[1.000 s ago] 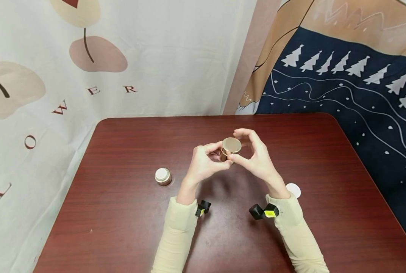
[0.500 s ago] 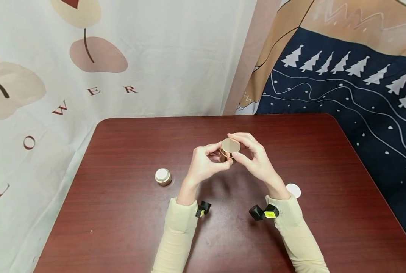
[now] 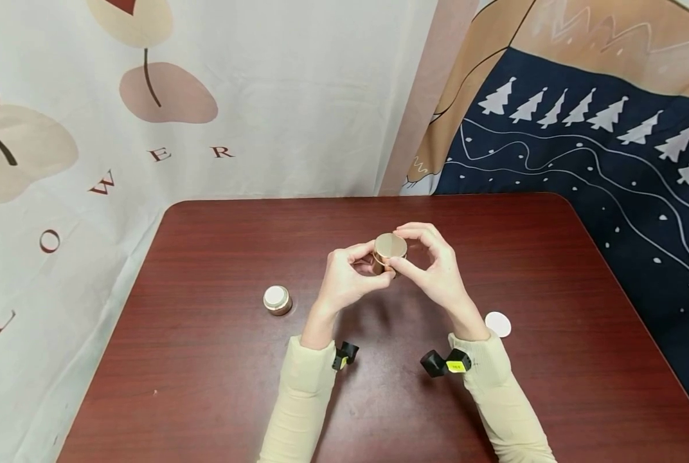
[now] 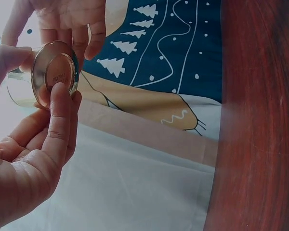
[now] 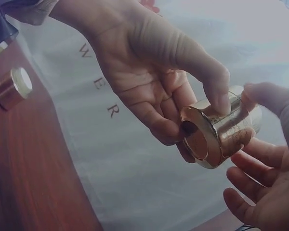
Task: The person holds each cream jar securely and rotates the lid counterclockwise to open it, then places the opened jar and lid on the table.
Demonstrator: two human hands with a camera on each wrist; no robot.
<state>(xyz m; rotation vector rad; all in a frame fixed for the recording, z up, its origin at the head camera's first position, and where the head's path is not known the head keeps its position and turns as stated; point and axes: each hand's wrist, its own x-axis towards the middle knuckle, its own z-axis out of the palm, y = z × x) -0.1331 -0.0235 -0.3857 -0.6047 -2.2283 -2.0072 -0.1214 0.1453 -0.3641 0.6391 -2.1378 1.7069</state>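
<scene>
Left hand (image 3: 346, 276) grips gold jar (image 3: 389, 245) | lettered base (image 4: 61, 72): left wrist, not head

The jar (image 3: 390, 247) is gleaming like smooth, polished metal; the table (image 3: 217, 366) is showing glossy wood grain; the curtain (image 3: 304, 116) is looking like matt, creased cloth.

We find one jar (image 3: 391, 245): a gold cylinder with a mirror-like side and a flat, round top. It is raised, held between the left hand (image 3: 344, 278) and the right hand (image 3: 439, 275), top face up and slightly tilted. We note a thin line around the side below the top, and small, illegible print on the base.
</scene>
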